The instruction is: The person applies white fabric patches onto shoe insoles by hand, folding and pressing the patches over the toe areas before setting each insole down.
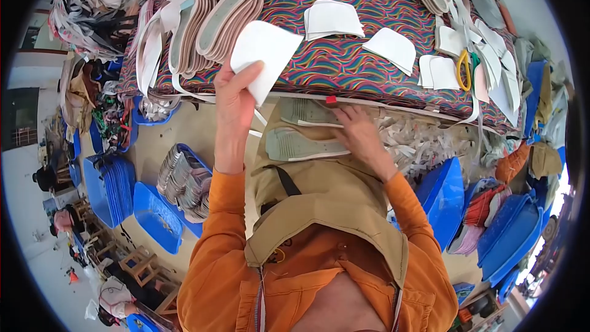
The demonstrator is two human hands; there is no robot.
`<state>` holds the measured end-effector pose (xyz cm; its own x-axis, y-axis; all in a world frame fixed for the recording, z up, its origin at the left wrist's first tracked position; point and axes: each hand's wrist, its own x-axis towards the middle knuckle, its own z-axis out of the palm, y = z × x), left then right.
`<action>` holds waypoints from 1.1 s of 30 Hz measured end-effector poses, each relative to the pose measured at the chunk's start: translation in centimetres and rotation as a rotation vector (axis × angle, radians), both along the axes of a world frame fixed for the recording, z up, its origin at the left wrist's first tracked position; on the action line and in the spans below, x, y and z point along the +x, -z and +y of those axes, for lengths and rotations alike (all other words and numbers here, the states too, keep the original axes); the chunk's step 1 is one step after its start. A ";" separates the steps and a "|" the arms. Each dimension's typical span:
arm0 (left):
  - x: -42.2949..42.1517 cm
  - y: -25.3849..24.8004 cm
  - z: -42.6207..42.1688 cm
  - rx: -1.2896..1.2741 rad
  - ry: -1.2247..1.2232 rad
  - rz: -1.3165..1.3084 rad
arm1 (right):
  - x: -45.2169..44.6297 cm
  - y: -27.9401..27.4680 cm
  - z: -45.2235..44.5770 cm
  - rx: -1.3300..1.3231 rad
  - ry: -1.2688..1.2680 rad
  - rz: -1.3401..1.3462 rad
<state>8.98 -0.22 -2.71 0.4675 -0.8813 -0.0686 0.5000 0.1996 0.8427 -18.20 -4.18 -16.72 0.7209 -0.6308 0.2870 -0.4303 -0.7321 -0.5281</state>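
Note:
A white rounded piece [265, 55] is pinched between the thumb and fingers of my left hand [238, 89], raised over the table's front edge. Two grey-green insoles lie on my lap, one [304, 112] nearer the table and the other [301, 145] nearer my body. My right hand [359, 135] rests at their right ends, fingers bent down onto them; whether it grips either one I cannot tell. Just above its fingers a small red piece [331, 99] sits at the table edge.
The patterned table [295, 71] bears insole stacks [230, 15], white piece stacks [332, 18], a single-looking white pile [393, 49] and yellow-handled scissors [463, 71]. Blue baskets [157, 215] stand at left, others [442, 200] at right. A person [115, 298] is at lower left.

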 end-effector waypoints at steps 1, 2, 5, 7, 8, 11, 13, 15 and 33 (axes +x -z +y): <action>0.4 0.6 0.7 0.019 -0.032 0.025 | 1.0 0.6 0.6 -0.070 0.022 0.071; 0.7 1.0 1.1 0.037 -0.063 0.050 | 1.6 1.0 0.9 -0.142 0.043 0.142; 1.1 2.0 2.1 0.055 -0.083 0.123 | 2.3 1.8 -0.2 -0.080 -0.003 0.160; 1.5 2.2 2.5 0.063 -0.090 0.157 | 2.4 1.7 -0.3 -0.050 -0.023 0.168; 1.6 2.1 2.7 0.054 -0.102 0.175 | 2.2 1.2 -0.2 0.027 -0.034 0.223; 1.9 2.3 3.1 0.039 -0.137 0.217 | 1.8 0.6 0.6 0.186 -0.066 0.340; 2.0 2.8 3.2 0.016 -0.150 0.230 | 2.0 1.2 1.3 0.182 -0.065 0.319; 2.2 3.1 3.0 -0.001 -0.155 0.234 | 2.1 1.7 1.9 0.175 -0.063 0.305; -3.4 1.5 1.8 0.053 0.141 0.423 | 1.2 -8.4 3.1 0.317 0.141 -0.200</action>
